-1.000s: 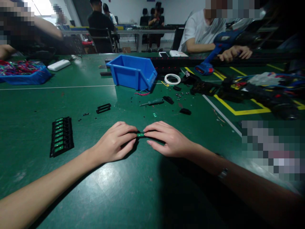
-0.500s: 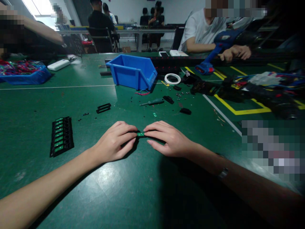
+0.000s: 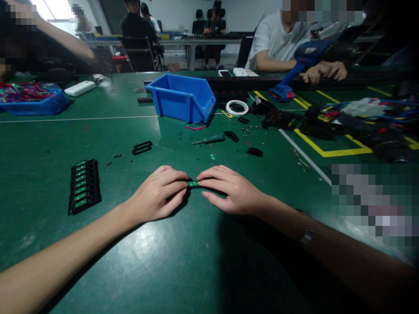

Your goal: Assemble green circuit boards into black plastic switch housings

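A small green circuit board [image 3: 193,183] in what looks like a black holder lies between my hands, just above or on the table; I cannot tell which. Its left end is gripped by the fingertips of my left hand [image 3: 165,192]. My right hand [image 3: 229,189] has its fingertips closed on the right end, with the thumb lower down. Fingers cover both ends of the board. Left of my left hand lies a row of black holders [image 3: 94,181] with several green boards in them. Two black frames [image 3: 142,148] lie beyond, and a tiny green piece [image 3: 212,157] sits past my right fingers.
Farther back are a blue bin [image 3: 173,98], a screwdriver [image 3: 209,139], a white ring [image 3: 237,107] and black parts [image 3: 254,152]. A blue tray [image 3: 39,104] of wires stands left. At right, a co-worker's hand [image 3: 324,72] is by a blue power drill [image 3: 296,69]; dark tools [image 3: 353,128] lie nearer.
My hands and the circuit board stay in nearly the same place. At the far left, another person's arm has shifted slightly to the right.
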`<state>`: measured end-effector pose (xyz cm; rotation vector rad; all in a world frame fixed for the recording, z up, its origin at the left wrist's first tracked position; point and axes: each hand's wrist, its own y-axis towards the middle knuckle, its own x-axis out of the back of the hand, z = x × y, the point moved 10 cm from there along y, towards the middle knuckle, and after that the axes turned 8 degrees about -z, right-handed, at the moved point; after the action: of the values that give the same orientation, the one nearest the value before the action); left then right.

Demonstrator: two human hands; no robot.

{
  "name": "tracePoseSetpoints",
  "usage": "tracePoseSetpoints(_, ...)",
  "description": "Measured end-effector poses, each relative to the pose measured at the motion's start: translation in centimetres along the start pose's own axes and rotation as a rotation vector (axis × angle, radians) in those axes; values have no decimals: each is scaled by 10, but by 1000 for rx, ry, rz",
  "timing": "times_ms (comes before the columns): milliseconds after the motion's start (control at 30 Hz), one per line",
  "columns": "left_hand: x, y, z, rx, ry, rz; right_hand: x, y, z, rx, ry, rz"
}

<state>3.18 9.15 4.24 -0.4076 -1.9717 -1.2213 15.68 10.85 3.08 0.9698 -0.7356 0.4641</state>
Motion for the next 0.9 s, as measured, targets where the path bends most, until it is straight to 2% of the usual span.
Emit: tracePoseSetpoints(900,-1,-1,1,3,6,6,0,0,-1,-8,5,-3)
